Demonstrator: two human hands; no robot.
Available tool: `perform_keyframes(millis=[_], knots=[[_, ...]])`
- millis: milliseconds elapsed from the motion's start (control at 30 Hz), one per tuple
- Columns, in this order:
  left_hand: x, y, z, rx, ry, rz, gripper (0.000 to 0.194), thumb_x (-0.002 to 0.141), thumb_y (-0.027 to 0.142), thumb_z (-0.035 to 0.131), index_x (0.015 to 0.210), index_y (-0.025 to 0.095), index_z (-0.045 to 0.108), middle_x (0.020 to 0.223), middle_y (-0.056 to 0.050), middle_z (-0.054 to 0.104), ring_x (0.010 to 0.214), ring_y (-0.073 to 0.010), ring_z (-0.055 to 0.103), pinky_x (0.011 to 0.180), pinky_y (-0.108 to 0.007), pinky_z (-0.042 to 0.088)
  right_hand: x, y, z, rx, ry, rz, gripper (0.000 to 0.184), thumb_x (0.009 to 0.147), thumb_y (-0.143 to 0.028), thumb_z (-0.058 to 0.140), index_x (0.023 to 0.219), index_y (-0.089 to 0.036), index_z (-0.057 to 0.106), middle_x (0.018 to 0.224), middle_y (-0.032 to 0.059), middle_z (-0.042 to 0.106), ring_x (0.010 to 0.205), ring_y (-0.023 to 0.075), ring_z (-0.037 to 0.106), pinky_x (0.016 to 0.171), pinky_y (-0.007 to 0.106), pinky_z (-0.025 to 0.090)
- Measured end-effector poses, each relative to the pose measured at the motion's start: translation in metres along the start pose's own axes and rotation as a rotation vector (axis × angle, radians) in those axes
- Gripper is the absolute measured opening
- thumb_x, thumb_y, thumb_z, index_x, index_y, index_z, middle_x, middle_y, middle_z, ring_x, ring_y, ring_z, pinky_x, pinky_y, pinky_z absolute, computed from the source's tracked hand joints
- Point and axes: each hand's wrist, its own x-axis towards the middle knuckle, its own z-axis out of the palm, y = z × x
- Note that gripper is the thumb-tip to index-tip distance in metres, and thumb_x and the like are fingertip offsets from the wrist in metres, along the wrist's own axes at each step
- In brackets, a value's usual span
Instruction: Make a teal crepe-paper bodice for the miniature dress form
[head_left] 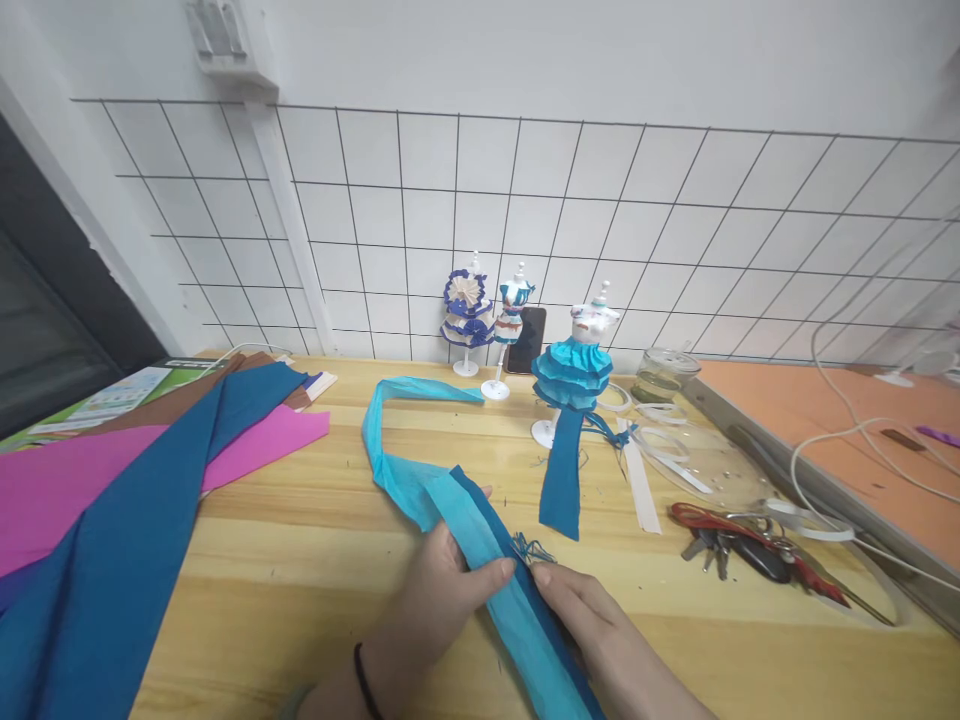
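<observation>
A long light-blue crepe paper strip [465,515] runs across the wooden table, with a darker blue strip [487,512] along its right edge. My left hand [442,590] grips both strips, thumb on top and fingers underneath. At the dark blue edge, my right hand [585,610] pinches the paper between thumb and forefinger; its other fingers are partly hidden. Thin blue shreds [534,547] lie just beyond my fingertips. Behind them stands a small dress form [574,375] in a ruffled turquoise skirt, near a short dark blue strip [562,480].
Blue paper [150,520] and magenta paper [266,450] sheets are piled at left. Two more small dress forms stand near a phone [527,340] against the wall grid. To the right are keys [720,550], a glass bowl [664,375], white ribbon [675,465] and an orange surface [825,420].
</observation>
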Motion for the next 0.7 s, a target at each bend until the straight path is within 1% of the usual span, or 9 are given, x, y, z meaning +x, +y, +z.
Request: perform_keyframes(millis=[67, 133, 267, 367, 533, 700], knots=[[-0.0005, -0.0001, 0.0020, 0.007, 0.004, 0.003, 0.064, 0.061, 0.022, 0.073, 0.119, 0.017, 0.045, 0.111, -0.010, 0.062, 0.104, -0.0274, 0.055, 0.088, -0.039, 0.044, 0.0006, -0.0008, 0.0009, 0.010, -0.004, -0.019, 0.043, 0.080, -0.051, 0.045, 0.098, -0.019, 0.068, 0.107, 0.0058, 0.066, 0.100, 0.0253, 0.056, 0.089, 0.036, 0.040], [-0.0006, 0.0006, 0.0032, 0.005, 0.005, 0.003, 0.063, 0.061, 0.022, 0.073, 0.118, 0.017, 0.047, 0.111, -0.010, 0.062, 0.104, -0.0276, 0.055, 0.087, -0.038, 0.044, 0.0008, -0.0013, 0.0016, 0.006, 0.005, -0.033, 0.044, 0.080, -0.052, 0.046, 0.097, -0.019, 0.068, 0.106, 0.0060, 0.066, 0.102, 0.0262, 0.055, 0.091, 0.037, 0.040], [-0.0004, 0.0016, 0.0036, 0.015, 0.019, 0.007, 0.060, 0.061, 0.022, 0.073, 0.116, 0.017, 0.048, 0.106, -0.009, 0.064, 0.101, -0.0272, 0.056, 0.086, -0.039, 0.045, -0.0004, -0.0011, 0.0019, -0.011, 0.028, -0.036, 0.046, 0.079, -0.054, 0.045, 0.100, -0.019, 0.067, 0.111, 0.0067, 0.064, 0.108, 0.0273, 0.051, 0.094, 0.039, 0.037], [-0.0002, -0.0001, 0.0027, 0.033, 0.018, 0.018, 0.058, 0.062, 0.021, 0.072, 0.115, 0.017, 0.050, 0.105, -0.009, 0.064, 0.100, -0.0269, 0.057, 0.086, -0.038, 0.045, -0.0004, -0.0001, 0.0017, -0.016, 0.020, -0.034, 0.044, 0.081, -0.052, 0.044, 0.100, -0.020, 0.067, 0.110, 0.0059, 0.064, 0.109, 0.0263, 0.050, 0.094, 0.037, 0.037], [0.0002, -0.0035, 0.0014, 0.019, 0.018, 0.020, 0.063, 0.062, 0.021, 0.072, 0.119, 0.017, 0.046, 0.110, -0.009, 0.062, 0.103, -0.0270, 0.055, 0.087, -0.038, 0.044, 0.0005, -0.0005, 0.0025, -0.001, -0.016, -0.065, 0.039, 0.084, -0.047, 0.043, 0.096, -0.019, 0.068, 0.099, 0.0044, 0.068, 0.100, 0.0244, 0.055, 0.090, 0.035, 0.040], [-0.0003, -0.0025, 0.0020, 0.002, 0.037, 0.007, 0.060, 0.060, 0.021, 0.074, 0.115, 0.017, 0.049, 0.107, -0.009, 0.064, 0.101, -0.0267, 0.056, 0.084, -0.036, 0.045, -0.0001, -0.0035, 0.0038, -0.005, -0.009, -0.064, 0.039, 0.083, -0.047, 0.044, 0.094, -0.018, 0.067, 0.096, 0.0049, 0.068, 0.103, 0.0253, 0.054, 0.089, 0.035, 0.040]])
